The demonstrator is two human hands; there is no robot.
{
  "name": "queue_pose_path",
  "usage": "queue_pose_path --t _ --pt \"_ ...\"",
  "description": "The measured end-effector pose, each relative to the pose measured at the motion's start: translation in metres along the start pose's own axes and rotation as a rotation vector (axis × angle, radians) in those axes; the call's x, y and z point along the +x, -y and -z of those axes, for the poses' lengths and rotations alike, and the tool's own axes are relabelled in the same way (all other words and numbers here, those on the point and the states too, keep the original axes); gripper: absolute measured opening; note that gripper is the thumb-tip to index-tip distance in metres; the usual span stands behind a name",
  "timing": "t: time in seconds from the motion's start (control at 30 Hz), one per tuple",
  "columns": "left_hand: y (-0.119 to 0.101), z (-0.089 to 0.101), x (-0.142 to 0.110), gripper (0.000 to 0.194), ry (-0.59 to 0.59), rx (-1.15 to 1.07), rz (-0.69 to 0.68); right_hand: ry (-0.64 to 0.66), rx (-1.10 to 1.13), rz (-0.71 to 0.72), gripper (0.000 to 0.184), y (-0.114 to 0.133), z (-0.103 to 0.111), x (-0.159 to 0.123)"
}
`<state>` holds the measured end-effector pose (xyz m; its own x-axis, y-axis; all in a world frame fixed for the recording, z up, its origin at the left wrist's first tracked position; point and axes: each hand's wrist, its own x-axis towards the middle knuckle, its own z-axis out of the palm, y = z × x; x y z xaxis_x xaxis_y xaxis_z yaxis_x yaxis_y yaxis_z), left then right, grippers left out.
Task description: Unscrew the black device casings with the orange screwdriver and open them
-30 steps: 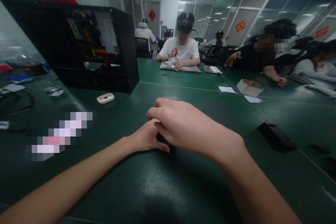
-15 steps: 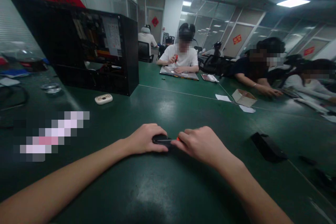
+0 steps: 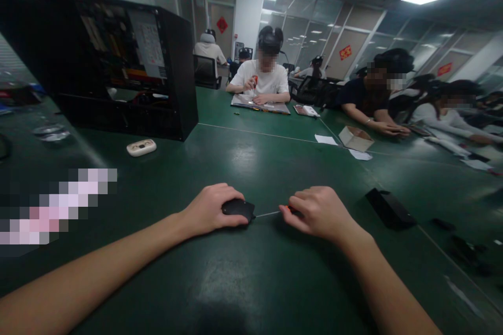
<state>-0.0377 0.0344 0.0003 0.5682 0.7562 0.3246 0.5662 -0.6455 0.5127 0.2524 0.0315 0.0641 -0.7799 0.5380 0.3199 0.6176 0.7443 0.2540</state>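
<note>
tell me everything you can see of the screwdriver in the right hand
The screwdriver has a thin, straight, metallic-looking shaft and an orange handle, mostly hidden in the right hand that grips it. The shaft points left, nearly level, over the green table. Its end is right by the corner of the black object in the left hand; whether they touch, and the tip's shape, cannot be told.

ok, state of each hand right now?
Left hand: closed around a small, flat-faced black object.
Right hand: closed on an orange-handled screwdriver with a thin metal shaft.
</note>
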Motion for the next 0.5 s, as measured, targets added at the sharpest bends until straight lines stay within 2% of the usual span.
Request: queue_pose_path --t 0.27,0.5 --pt "-0.0024 0.0003 0.0008 0.039 0.007 0.014 -0.006 -0.046 -0.023 -0.025 0.043 -0.005 -0.0027 -0.0041" --pt "-0.0008 -0.0028 0.0005 0.037 -0.003 0.026 -0.011 -0.015 -0.008 -0.032 0.043 -0.0051 -0.0028 -0.0047"
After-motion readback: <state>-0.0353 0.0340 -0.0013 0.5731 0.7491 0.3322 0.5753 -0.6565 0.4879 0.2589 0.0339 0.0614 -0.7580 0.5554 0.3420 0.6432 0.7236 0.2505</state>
